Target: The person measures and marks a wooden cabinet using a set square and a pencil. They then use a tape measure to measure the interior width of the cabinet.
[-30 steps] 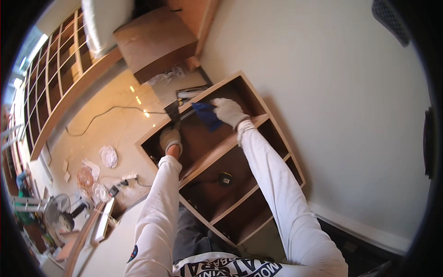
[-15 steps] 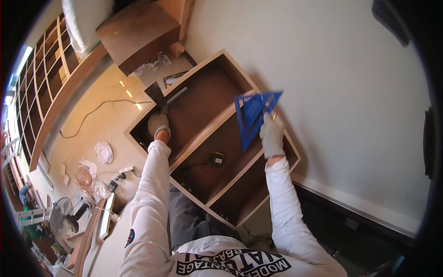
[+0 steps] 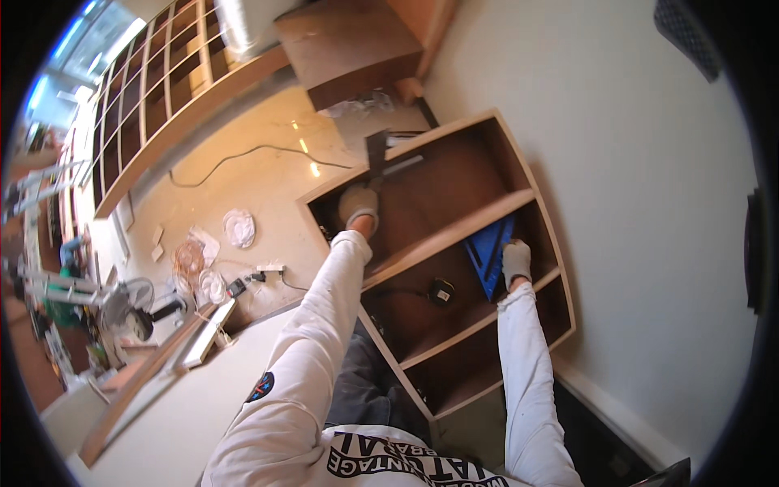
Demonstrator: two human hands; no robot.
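Note:
A wooden cabinet carcass (image 3: 454, 228) with dark-brown inner panels and dividers lies before me. My gloved left hand (image 3: 359, 203) is inside its far-left compartment, closed around a dark tool with a flat, blade-like end (image 3: 376, 152); I cannot make out its exact kind. My gloved right hand (image 3: 516, 261) is closed on the edge of a blue triangular speed square (image 3: 485, 258), held down in the middle compartment beside the right side panel. A black tape measure (image 3: 441, 292) rests in that same compartment.
A light metallic strip (image 3: 403, 165) lies in the far compartment. To the right rises a pale wall (image 3: 633, 211). A brown wooden box (image 3: 349, 49) and a gridded wooden frame (image 3: 154, 89) stand beyond. A power strip (image 3: 271, 268), cable (image 3: 243, 154) and fan (image 3: 138, 312) are at left.
My right hand has lowered the speed square from above the divider into the middle compartment. The view has swung left, so the cabinet appears farther right; my left hand stays in its compartment.

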